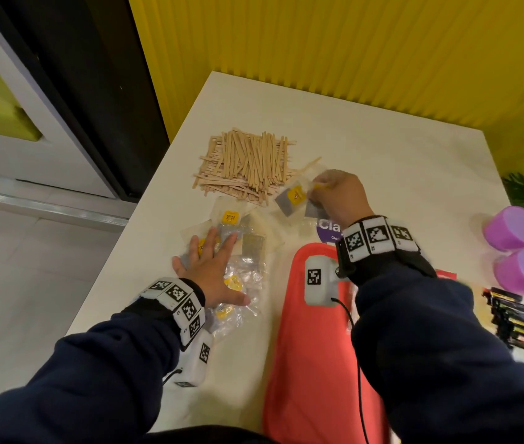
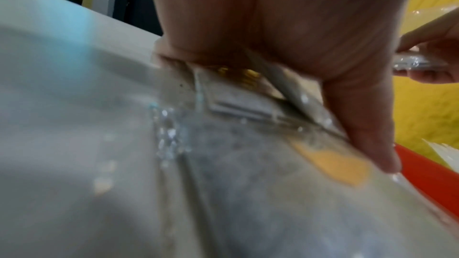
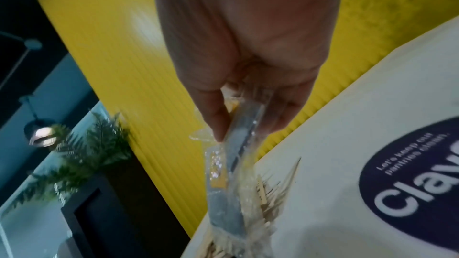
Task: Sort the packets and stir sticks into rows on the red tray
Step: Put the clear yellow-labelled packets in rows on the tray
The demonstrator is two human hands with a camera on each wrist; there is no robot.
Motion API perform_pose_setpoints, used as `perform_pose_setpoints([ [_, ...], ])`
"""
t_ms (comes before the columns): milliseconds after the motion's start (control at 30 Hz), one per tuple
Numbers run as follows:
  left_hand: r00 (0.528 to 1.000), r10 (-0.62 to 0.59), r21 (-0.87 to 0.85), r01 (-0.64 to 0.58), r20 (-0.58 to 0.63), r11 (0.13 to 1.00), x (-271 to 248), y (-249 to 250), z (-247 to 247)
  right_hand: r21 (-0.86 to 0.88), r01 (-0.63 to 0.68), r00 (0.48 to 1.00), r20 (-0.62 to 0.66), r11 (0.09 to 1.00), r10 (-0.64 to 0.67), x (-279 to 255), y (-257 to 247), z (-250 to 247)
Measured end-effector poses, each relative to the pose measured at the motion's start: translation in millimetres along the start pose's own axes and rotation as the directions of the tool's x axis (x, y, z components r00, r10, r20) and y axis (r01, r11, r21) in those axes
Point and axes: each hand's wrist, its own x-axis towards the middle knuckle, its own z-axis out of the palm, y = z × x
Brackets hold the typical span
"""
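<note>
A heap of clear packets (image 1: 241,248) with grey contents and yellow labels lies on the white table, left of the red tray (image 1: 312,341). My left hand (image 1: 212,270) lies flat on that heap, fingers spread, pressing the packets (image 2: 248,103) down. My right hand (image 1: 334,193) is raised beyond the tray's far end and pinches a couple of clear packets (image 1: 292,197) between thumb and fingers; in the right wrist view the held packets (image 3: 236,164) hang edge-on. A pile of wooden stir sticks (image 1: 248,165) lies at the back of the table.
A purple round sticker (image 1: 328,229) is on the table beyond the tray. Two purple cups (image 1: 520,251) and a stack of dark sachets (image 1: 513,322) sit at the right. The table's left edge drops to the floor; a yellow ribbed wall stands behind.
</note>
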Motion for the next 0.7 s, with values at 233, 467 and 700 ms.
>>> perform_pose_setpoints([
  [233,0.997,0.008,-0.041,-0.012,-0.082,0.999,-13,2,-1,0.457,-0.088,0.996,0.064,0.885,0.066,-56,26,-2],
  [467,0.966,0.053,-0.273,-0.124,-0.254,0.954,-29,14,-8,0.625,-0.203,0.978,0.16,0.754,0.131,-74,37,5],
  [700,0.941,0.22,-0.738,-0.338,-0.257,0.584,-46,54,-17,0.643,-0.159,0.985,0.149,0.749,0.082,-97,33,20],
])
